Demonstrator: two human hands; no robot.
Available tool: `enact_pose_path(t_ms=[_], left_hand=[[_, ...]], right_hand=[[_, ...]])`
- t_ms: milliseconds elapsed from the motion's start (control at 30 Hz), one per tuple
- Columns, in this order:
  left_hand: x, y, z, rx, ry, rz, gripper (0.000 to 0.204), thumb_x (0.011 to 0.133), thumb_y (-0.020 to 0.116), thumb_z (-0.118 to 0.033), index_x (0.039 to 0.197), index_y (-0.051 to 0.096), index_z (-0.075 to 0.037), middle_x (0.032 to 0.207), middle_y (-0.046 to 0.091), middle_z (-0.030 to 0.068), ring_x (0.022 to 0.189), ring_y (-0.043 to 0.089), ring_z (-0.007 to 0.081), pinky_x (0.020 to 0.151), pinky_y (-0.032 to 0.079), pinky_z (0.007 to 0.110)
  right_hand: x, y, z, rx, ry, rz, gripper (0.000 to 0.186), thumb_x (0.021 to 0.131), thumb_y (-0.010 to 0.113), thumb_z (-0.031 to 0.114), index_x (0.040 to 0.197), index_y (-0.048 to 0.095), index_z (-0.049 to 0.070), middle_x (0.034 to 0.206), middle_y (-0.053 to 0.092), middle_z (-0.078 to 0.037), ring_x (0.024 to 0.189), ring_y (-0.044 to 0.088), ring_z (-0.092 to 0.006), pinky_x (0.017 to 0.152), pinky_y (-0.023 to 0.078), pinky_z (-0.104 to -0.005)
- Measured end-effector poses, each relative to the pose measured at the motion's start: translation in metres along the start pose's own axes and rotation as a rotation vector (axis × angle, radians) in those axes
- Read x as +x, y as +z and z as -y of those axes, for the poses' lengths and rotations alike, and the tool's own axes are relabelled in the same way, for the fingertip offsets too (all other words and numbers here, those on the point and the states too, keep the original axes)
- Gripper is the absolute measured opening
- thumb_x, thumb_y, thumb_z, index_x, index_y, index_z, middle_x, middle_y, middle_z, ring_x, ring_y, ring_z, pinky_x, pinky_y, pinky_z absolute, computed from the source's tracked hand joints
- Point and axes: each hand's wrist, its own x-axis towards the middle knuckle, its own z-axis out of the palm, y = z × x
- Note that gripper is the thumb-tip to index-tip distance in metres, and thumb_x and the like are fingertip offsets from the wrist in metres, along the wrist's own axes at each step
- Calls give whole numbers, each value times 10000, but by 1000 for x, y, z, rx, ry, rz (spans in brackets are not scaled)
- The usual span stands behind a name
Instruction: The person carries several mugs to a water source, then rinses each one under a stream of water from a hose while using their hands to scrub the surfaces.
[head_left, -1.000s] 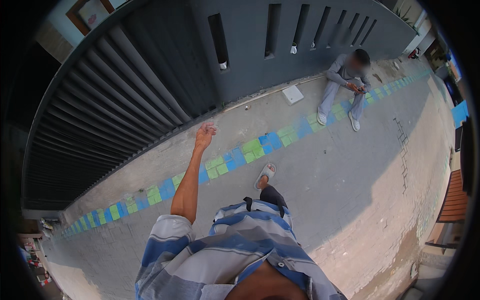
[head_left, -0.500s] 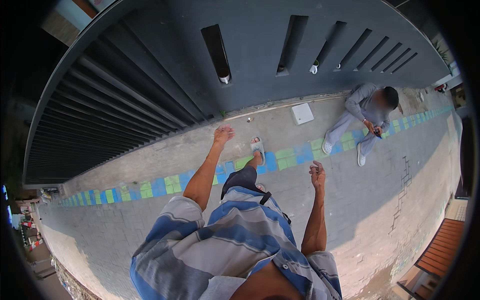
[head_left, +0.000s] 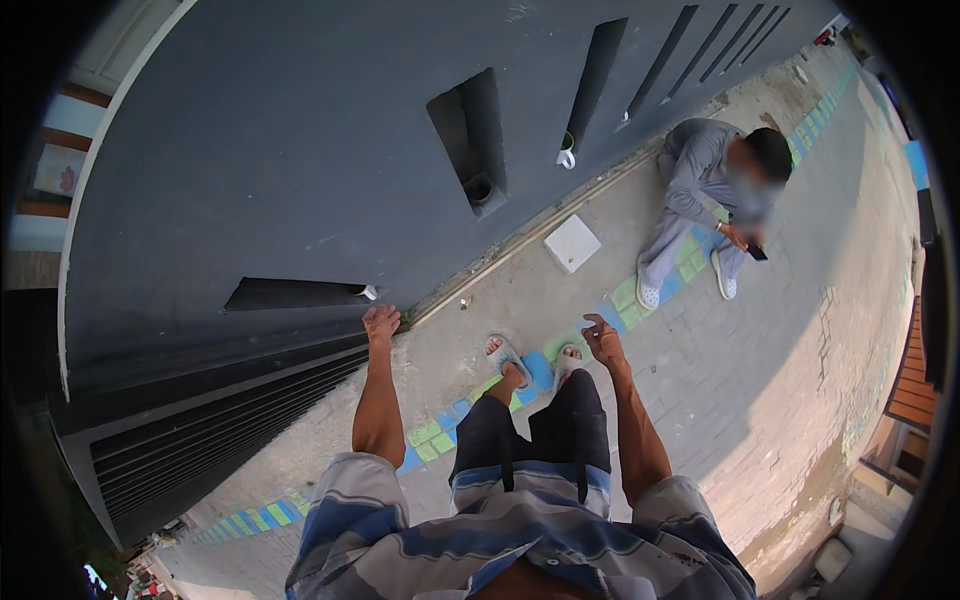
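Observation:
My left hand (head_left: 382, 322) is raised below a white mug (head_left: 366, 292) in a low slot of the dark grey wall (head_left: 250, 180), its fingers apart and slightly bent. It appears empty; whether it touches the wall is unclear. My right hand (head_left: 601, 338) hangs over the pavement, forefinger extended and the others loosely bent, with nothing visible in it. A white-handled green mug (head_left: 565, 150) sits in another slot, and a dark cup (head_left: 478, 190) in the middle one. A white square block (head_left: 572, 244) lies on the concrete near the wall's foot. My sandalled feet stand between my hands.
A person (head_left: 690, 200) in grey sits on the right by the wall, legs bent, holding a dark phone (head_left: 757, 251). A ribbed dark gate (head_left: 220, 430) runs at lower left. A blue and green painted strip (head_left: 630, 305) crosses the grey pavement (head_left: 760, 400).
I have turned toward the wall and moved closer; the slots and mugs now sit nearer my left hand. My right hand came into view half a second ago. The seated person remains in place.

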Motion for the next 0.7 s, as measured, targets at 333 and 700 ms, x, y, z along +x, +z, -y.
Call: enact_pose_path(t_ms=[333,700], left_hand=[[104,-4,-2,138,-66,-292,427,1049,623,-369,1408,515,-164,1198,721,115,953,728,295,839,620,453],[33,7,8,-132,154,-224,494,1033,634,-549,1164,527,-85,1139,673,158,997,756,283,836,615,396]], right_hand=[[388,-63,91,-554,-161,-76,504,1055,488,152,1541,441,281,1253,675,-224,1146,678,-402,962,557,-524],[530,-68,81,-834,-364,-14,303,1086,478,301,1291,685,219,1058,757,-146,1002,738,-339,882,574,-472]])
